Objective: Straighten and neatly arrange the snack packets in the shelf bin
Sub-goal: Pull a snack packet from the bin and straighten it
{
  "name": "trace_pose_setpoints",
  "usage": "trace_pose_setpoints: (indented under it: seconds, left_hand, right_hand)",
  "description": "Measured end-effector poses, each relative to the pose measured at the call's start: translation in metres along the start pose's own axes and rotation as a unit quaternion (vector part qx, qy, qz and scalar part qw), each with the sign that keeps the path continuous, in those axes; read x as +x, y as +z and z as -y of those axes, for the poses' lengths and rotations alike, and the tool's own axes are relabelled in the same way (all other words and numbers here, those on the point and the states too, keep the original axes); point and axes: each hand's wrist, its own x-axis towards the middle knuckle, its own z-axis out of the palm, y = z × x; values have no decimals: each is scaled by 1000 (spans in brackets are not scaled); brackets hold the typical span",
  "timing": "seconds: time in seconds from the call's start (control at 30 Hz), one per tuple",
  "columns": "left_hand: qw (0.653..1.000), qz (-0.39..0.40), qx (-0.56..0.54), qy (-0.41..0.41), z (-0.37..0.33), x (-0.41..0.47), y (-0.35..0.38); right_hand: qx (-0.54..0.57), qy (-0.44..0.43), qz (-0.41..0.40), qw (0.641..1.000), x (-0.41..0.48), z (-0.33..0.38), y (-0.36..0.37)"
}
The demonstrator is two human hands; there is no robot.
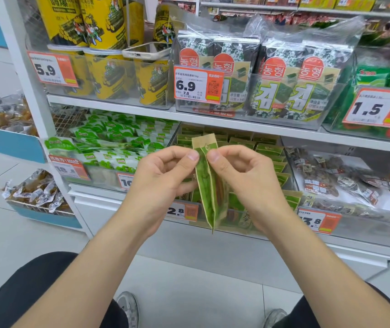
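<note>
At the lower level: white shelving carries clear bins side by side, each with an orange price tag on its front.
Shelf bin: the shelf bin sits in the middle, between a bin of green-and-white packets and a bin of dark wrapped snacks. It lies just behind the hands.
Snack packets: green and kraft-brown snack packets stand in fairly even rows at the back. Those down the right side lean and overlap in a stagger. The front middle is hidden by the hands.
Progress: probably midway. The back rows look tidy, while the right side and front look loose, and one packet is out of the bin and not yet set back.
Held packet: the held packet is up in front of the bin, clear of the others, turned edge-on to the camera.
Axis: its long axis runs nearly upright. The kraft seal end points up, tipped slightly left, and the narrow green end points down.
Left hand: the left hand grips the packet's left face near the top.
Right hand: the right hand grips the right face opposite.
Fingers: both thumbs press the upper edge, nearly meeting, with the other fingers curled behind, pinching the packet flat.
</note>
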Motion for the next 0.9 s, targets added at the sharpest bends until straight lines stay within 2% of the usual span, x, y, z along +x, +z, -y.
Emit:
trace_pose_setpoints:
  seconds: [0.1, 0.37, 0.43, 0.57, 0.67, 0.8, 0.9]
  left_hand:
    - [999, -6, 39, 16, 0, 0, -2]
    - [996, -32, 67, 43, -3, -1, 1]
    - [996, -35, 69, 40, -4, 0, 1]
    - [996, -55, 71, 16, -4, 1, -1]
    - [994, -93, 46, 11, -3, 5, -5]
    - [993, -110, 5, 35, -3, 7, -5]
    - [998, -40, 31, 31, -6, 3, -4]
  right_hand:
    - [0, -5, 33, 999, -2, 3, 1]
    - [53, 18, 47, 997, 0, -6, 11]
    - [19, 10, 57, 998, -1, -6, 11]
    - [-133, -20, 111, 985, 0, -6, 7]
    - [-184, 5, 140, 973, -2, -7, 5]
    - [-180, -10, 89, 980, 1, -10, 5]
    - [-91, -23, 21, 995, 1, -5, 8]
